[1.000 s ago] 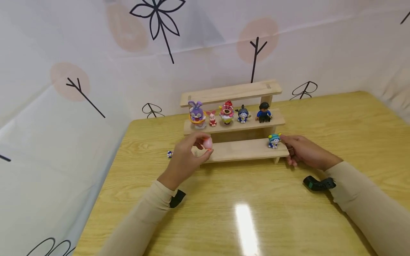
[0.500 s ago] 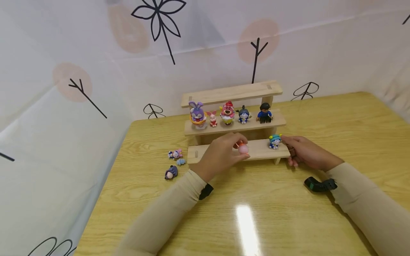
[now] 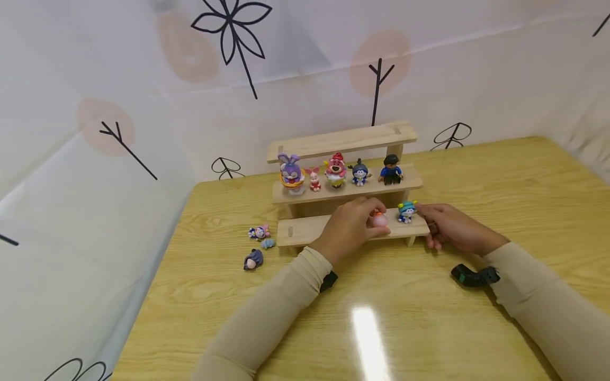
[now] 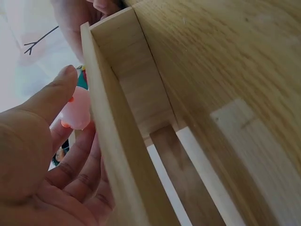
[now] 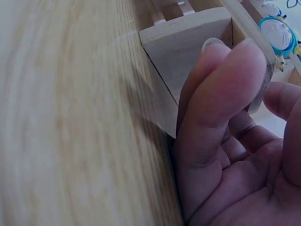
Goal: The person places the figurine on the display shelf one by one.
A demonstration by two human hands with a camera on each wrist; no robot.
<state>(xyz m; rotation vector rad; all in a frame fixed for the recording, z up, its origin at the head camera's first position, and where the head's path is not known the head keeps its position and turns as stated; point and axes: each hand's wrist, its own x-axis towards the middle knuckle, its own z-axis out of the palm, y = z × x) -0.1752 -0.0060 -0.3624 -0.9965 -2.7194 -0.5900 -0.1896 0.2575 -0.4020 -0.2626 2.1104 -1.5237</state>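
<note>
A small pink round figure [image 3: 379, 219] with orange bits is pinched between the thumb and fingers of my left hand [image 3: 350, 225], low over the bottom step of the wooden stand [image 3: 305, 228]. Whether the figure touches the step is hard to tell. In the left wrist view the pink figure [image 4: 77, 108] shows beside the board's edge. My right hand [image 3: 445, 227] holds the right end of that bottom step, fingers curled by its end in the right wrist view. Close to its fingertips stands a blue-and-white figure [image 3: 406, 211] with a teal hat and yellow horns.
Along the middle step stand a purple rabbit [image 3: 292, 174], a small pink pig [image 3: 314, 180], a pink bear [image 3: 335, 170], a dark-hatted figure [image 3: 359, 173] and a black-haired doll [image 3: 391, 170]. Left of the stand lie a pink-and-blue figure [image 3: 260, 232], a light-blue piece [image 3: 268, 243] and a purple-grey figure [image 3: 253, 260].
My left hand has carried the pink figure rightward along the bottom step, towards the teal-hatted figure, uncovering the loose figures at left. My right hand has stayed at the step's end.
</note>
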